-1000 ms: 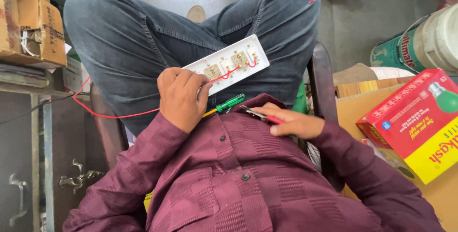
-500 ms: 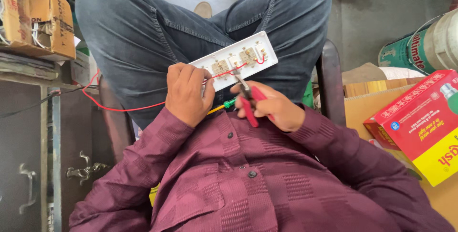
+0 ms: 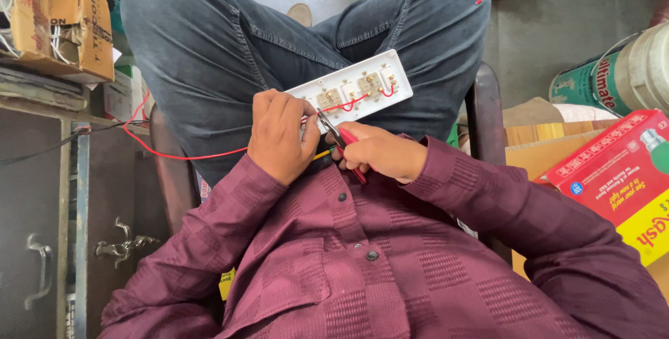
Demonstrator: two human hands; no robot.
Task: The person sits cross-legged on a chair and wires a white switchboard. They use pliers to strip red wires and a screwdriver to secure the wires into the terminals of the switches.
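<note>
Red carton [image 3: 617,179] right, cardboard box [image 3: 66,22] left of switchboard [image 3: 352,88].

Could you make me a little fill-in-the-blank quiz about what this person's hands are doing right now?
1. The left hand steadies a white switch board that rests on the person's ____.
2. The right hand grips pliers with ____ handles.
3. The thin wire trailing off toward the left is ____.
4. The person's shirt is ____.

Missing words: lap; red; red; maroon
</note>
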